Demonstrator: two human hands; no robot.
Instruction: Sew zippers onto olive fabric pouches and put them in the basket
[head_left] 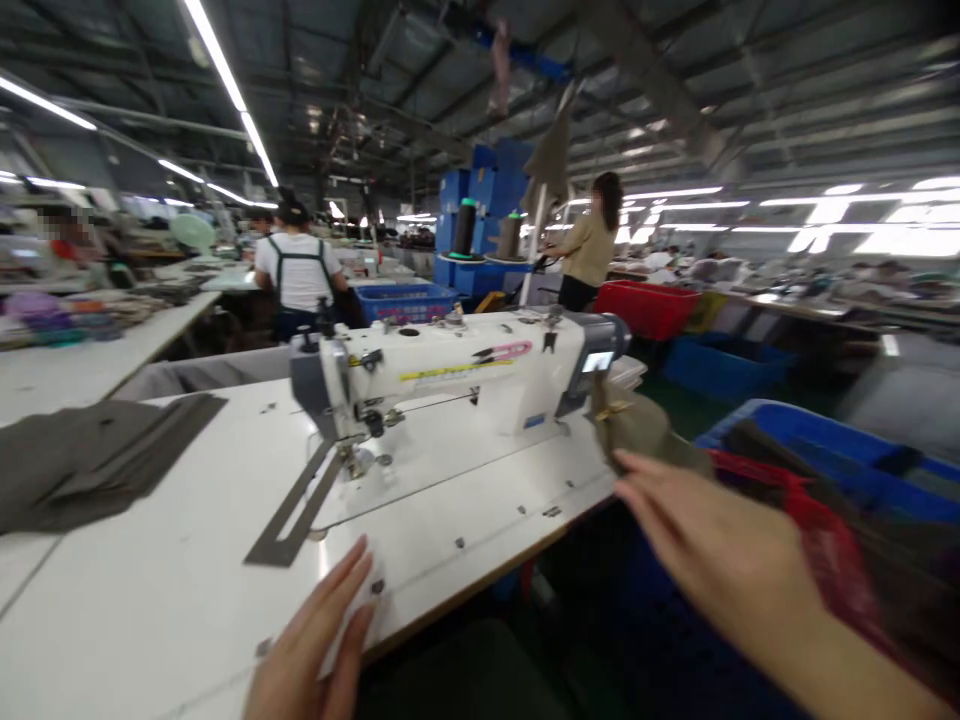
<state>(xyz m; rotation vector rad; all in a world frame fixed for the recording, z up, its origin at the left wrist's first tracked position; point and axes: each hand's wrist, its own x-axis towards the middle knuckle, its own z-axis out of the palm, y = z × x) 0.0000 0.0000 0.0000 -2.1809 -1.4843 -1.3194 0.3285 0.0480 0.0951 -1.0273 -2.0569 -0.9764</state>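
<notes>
My left hand [315, 640] is open over the front edge of the white sewing table [187, 590], fingers stretched out and holding nothing. My right hand [720, 550] reaches to the machine's right end with straight fingers. Its fingertips meet an olive cloth bundle [652, 425] there; whether they touch it I cannot tell. Between the hands stands a white sewing machine [457, 370], with pink-handled thread snips [514, 350] on its arm. A narrow, slotted grey-brown fabric piece [277, 540] lies by the needle, its upper end close to the presser foot [356, 462].
A stack of grey-brown cloth [97, 455] lies at the left. Blue crates [817, 440], one with red plastic and dark cloth, stand at the right. Thread cones [465, 230] rise behind the machine. Two people [300, 265] work farther back, near a red bin [645, 305].
</notes>
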